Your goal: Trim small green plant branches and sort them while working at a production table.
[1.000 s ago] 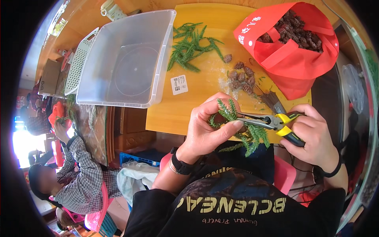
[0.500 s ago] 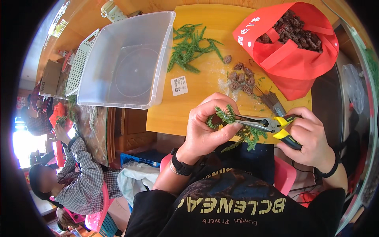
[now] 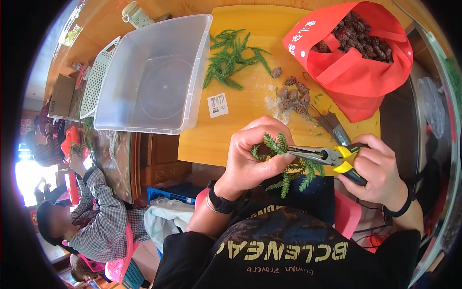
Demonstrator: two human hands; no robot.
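My left hand pinches a green artificial pine sprig between thumb and fingers, above the table's front edge. More of its needled branches hang below the thumb. In my right hand are needle-nose pliers with yellow and black handles. Their long jaws point left and reach the sprig beside my left thumb. My fingers hide exactly what the jaw tips touch. Beyond my hands, several small brown pine cones and a bundle of thin dark wires lie on the yellow table.
A large clear plastic bin stands at the left, near loose green sprigs and a white label card. A red bag full of pine cones fills the far right. Another person in a checked shirt sits at left.
The plier handles look slightly wider apart, and my right hand has shifted a little. The hanging branches have turned and dropped slightly. My left hand keeps its pinch.
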